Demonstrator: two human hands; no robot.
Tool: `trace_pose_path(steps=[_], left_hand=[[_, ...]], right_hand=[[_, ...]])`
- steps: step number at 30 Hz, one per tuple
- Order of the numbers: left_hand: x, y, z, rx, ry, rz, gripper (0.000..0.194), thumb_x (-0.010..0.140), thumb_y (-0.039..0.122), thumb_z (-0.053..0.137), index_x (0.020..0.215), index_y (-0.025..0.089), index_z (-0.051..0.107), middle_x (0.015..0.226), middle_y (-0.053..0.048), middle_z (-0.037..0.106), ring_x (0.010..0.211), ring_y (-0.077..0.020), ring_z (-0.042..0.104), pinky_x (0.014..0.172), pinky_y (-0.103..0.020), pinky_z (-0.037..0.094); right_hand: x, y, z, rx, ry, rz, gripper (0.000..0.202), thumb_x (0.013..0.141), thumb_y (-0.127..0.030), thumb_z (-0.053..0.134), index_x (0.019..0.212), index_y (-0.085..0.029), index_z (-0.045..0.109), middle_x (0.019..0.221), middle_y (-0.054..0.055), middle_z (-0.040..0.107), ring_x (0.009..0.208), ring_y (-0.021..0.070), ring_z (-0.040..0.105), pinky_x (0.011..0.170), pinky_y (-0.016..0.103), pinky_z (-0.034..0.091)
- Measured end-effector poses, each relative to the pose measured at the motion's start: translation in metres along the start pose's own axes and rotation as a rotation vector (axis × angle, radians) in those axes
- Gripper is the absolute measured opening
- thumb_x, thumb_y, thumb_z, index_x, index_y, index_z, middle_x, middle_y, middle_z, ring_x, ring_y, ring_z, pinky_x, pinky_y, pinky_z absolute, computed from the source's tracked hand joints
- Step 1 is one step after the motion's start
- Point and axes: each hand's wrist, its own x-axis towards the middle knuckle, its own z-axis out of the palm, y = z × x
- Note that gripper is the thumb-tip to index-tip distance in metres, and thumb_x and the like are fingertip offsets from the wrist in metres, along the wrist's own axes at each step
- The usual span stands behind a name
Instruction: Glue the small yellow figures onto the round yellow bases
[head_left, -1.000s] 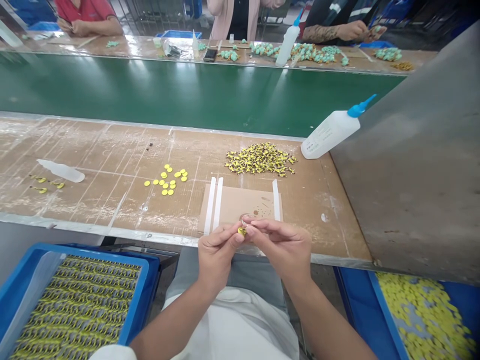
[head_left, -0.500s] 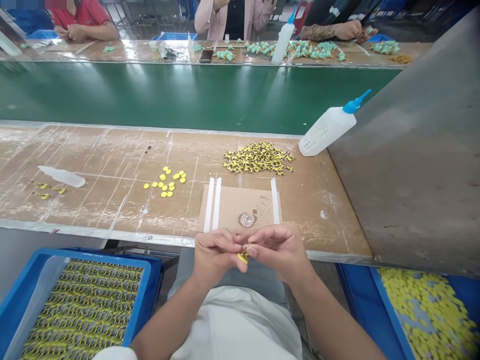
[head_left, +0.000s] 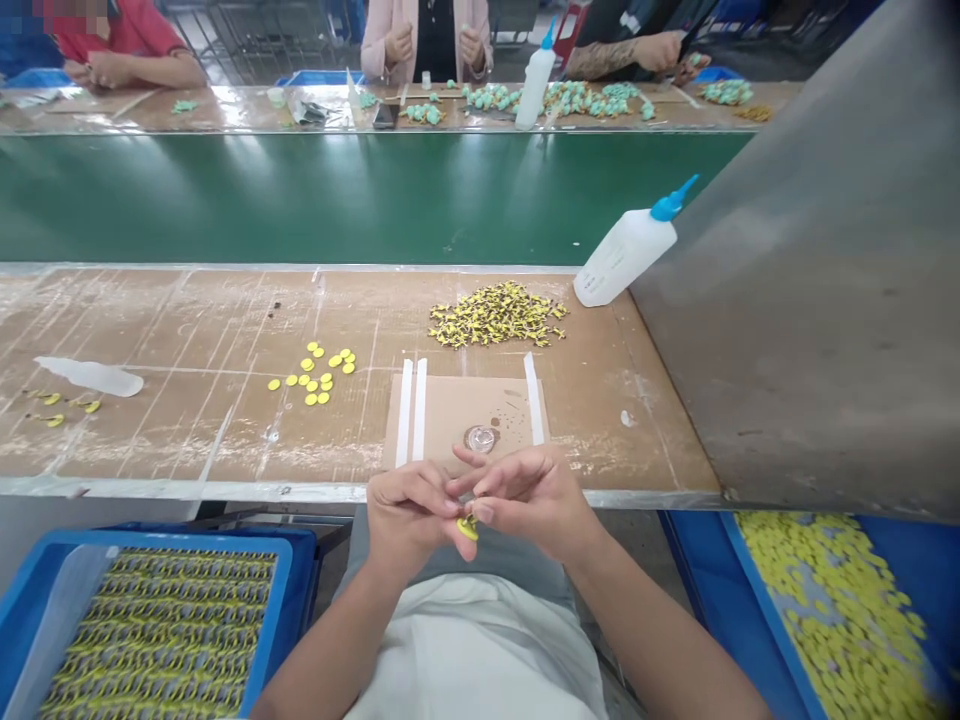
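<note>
Just in front of the table edge, my left hand (head_left: 405, 515) pinches a small yellow disc (head_left: 466, 530) between thumb and fingers. My right hand (head_left: 540, 505) meets it there, its thumb and finger closed on a tiny yellow-and-dark piece at the disc, partly hidden by the fingertips. Behind the hands lies a cardboard sheet (head_left: 465, 400) with white tape strips and a small clear round dish (head_left: 480, 438) on it. Beyond the sheet is a heap of small yellow-and-black pieces (head_left: 495, 315). Loose yellow discs (head_left: 323, 382) are scattered to the left.
A white glue bottle (head_left: 626, 255) leans against the metal panel (head_left: 810, 300) at right. Blue trays of yellow parts (head_left: 165, 620) and yellow discs (head_left: 840, 610) stand below the table on either side. Across the green belt (head_left: 300, 195), people work at another table.
The view has shifted, moving the table items leftward in the picture. Both hands stay together at the disc, with the right fingers slightly more spread. A person opposite has lowered their hands.
</note>
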Motion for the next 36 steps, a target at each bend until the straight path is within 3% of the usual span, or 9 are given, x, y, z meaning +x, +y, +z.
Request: trace_pose_path(steps=[11,16,22,26,36], left_hand=[[-0.001,0.000,0.002,0.096,-0.001,0.049,0.023,0.056,0.020,0.097,0.069,0.023,0.078,0.062,0.001,0.067,0.060,-0.0147,0.069,0.059,-0.025,0.061],[-0.001,0.000,0.002,0.173,-0.027,0.163,0.026,0.059,0.020,0.096,0.075,0.022,0.076,0.068,0.001,0.068,0.063,-0.0126,0.065,0.061,-0.024,0.057],[0.005,0.012,0.009,0.265,-0.178,0.349,0.040,0.065,0.017,0.092,0.100,0.022,0.075,0.070,0.002,0.067,0.063,-0.0119,0.063,0.063,-0.025,0.055],[0.005,0.018,0.008,0.351,-0.230,0.415,0.064,0.068,0.014,0.091,0.126,0.023,0.067,0.071,0.002,0.068,0.067,-0.0130,0.064,0.065,-0.025,0.054],[0.000,0.024,0.000,0.471,-0.319,0.427,0.082,0.073,0.012,0.088,0.144,0.026,0.051,0.071,0.003,0.067,0.068,-0.0134,0.063,0.072,-0.028,0.056]], right_hand=[[0.000,0.001,-0.003,0.009,-0.012,0.033,0.016,0.069,-0.028,0.092,0.073,-0.022,0.078,0.083,0.006,0.079,0.086,0.0262,0.078,0.119,0.051,0.036],[-0.003,0.000,-0.005,-0.059,0.059,-0.002,0.017,0.069,-0.031,0.093,0.076,-0.025,0.080,0.086,0.006,0.079,0.085,0.0243,0.077,0.117,0.050,0.038],[-0.004,0.001,-0.004,-0.041,0.029,-0.010,0.016,0.070,-0.031,0.092,0.081,-0.027,0.082,0.083,0.005,0.078,0.081,0.0197,0.072,0.099,0.041,0.053],[-0.004,0.001,-0.003,0.010,-0.017,-0.001,0.016,0.072,-0.028,0.092,0.084,-0.025,0.083,0.086,0.007,0.078,0.080,0.0189,0.071,0.085,0.034,0.057],[-0.004,-0.003,-0.001,-0.025,-0.056,-0.039,0.015,0.073,-0.027,0.090,0.086,-0.026,0.083,0.086,0.006,0.078,0.080,0.0190,0.070,0.083,0.034,0.057]])
